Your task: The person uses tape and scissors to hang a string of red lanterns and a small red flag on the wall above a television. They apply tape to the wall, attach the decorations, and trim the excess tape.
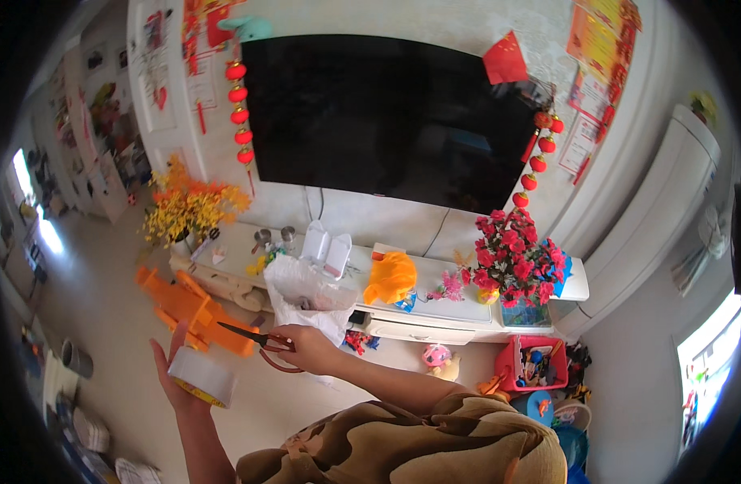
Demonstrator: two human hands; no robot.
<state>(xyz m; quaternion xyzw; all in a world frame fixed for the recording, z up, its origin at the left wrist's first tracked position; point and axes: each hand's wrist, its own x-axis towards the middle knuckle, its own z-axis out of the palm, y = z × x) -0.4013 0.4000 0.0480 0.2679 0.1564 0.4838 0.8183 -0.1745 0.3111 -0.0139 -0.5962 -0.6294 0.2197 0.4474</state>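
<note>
My left hand, at the lower left, holds a wide roll of clear packing tape with yellow on its core; the thumb and fingers are spread around it. Just right of it, my right hand grips scissors with dark blades and reddish handles. The blades look closed and point left, above the tape roll. Beyond both hands an orange plastic child's chair is on the floor. A white plastic bag hangs over the front edge of the TV cabinet.
On the cabinet are a white device, an orange cloth-like item, red artificial flowers and yellow-orange ones. A television is above. At right stand a pink toy bin and a white floor-standing air conditioner; a pink ball is nearby.
</note>
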